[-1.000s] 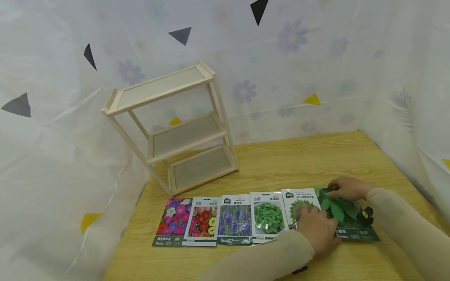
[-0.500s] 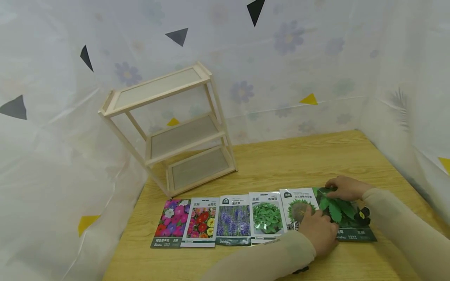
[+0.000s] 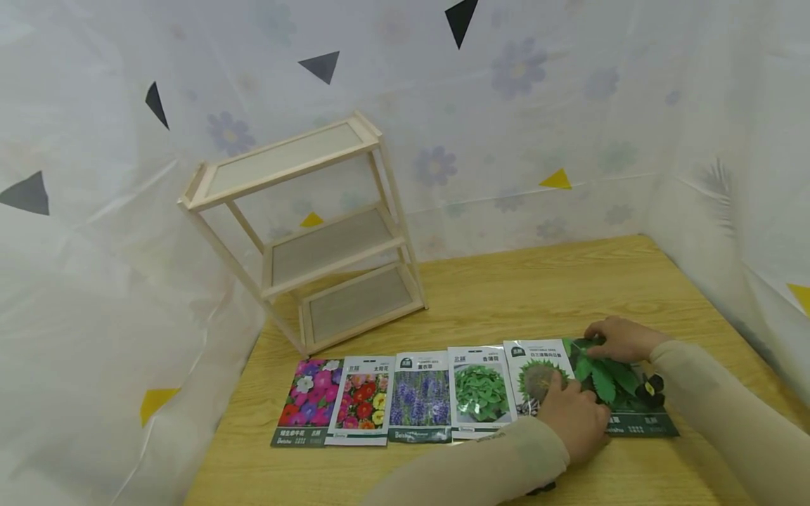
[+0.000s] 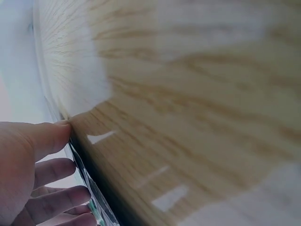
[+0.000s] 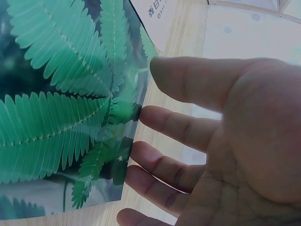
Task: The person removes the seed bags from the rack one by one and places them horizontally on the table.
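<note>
Several seed packets lie in a row on the table in the head view. My left hand rests at the lower part of the row's right end, overlapping the sunflower packet and the green-leaf seed packet. With fingers spread, my right hand touches the top edge of that leaf packet. In the right wrist view the fingertips meet the packet's edge, and the thumb lies near its corner. The left wrist view shows the left thumb and extended fingers along a dark packet edge.
Further left in the row are packets of mint, lavender, red-and-yellow flowers and pink-purple flowers. Behind them stands a three-tier wooden shelf. Patterned sheeting hangs around the wooden table.
The head view has shifted slightly, moving everything a little left in the picture. Both hands keep their places on the packets.
</note>
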A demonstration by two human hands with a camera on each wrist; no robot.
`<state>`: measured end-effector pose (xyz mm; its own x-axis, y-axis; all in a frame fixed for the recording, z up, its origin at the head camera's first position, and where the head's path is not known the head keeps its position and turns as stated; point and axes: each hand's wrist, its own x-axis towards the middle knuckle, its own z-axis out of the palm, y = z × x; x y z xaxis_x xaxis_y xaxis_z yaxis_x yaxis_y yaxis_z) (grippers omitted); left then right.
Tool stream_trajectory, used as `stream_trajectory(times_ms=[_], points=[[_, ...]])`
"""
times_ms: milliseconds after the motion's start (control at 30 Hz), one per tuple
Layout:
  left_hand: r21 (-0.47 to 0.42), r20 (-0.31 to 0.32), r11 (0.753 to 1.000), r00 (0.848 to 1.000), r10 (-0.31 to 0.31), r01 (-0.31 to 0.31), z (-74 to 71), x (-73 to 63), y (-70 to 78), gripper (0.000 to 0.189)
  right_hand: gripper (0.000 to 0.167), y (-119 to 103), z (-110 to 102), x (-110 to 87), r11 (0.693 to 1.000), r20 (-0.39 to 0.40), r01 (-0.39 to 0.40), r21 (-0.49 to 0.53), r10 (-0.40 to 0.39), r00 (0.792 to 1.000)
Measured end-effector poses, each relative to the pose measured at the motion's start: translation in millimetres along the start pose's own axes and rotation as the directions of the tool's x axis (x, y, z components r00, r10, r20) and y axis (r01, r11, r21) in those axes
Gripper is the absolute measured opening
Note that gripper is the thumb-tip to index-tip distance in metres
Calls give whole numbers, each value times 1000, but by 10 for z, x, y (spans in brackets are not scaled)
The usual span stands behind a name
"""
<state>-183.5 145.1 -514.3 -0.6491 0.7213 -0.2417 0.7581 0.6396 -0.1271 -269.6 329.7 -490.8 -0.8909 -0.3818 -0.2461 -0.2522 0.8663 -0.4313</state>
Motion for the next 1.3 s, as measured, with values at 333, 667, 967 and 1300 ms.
stream_trajectory(times_ms=[333, 667, 967, 1300], points=[[20, -6, 1000, 1000, 7, -7, 15, 3, 19, 36, 47, -29, -17, -30, 1000, 3, -11, 9, 11, 1000], [22, -12, 1000, 1000, 1, -1, 23, 0, -10, 37, 47, -30, -3, 12, 1000, -6, -5, 20, 5, 1000], [-49, -139, 999, 990, 16, -23, -43, -219, -236, 42, 52, -155, -44, -37, 999, -106, 17, 46, -12, 994], [-38, -503, 999, 864, -36, 20, -112, -915, -1248, 44, 48, -542, 50, -363, 979, -481, 184, -87, -203, 853]])
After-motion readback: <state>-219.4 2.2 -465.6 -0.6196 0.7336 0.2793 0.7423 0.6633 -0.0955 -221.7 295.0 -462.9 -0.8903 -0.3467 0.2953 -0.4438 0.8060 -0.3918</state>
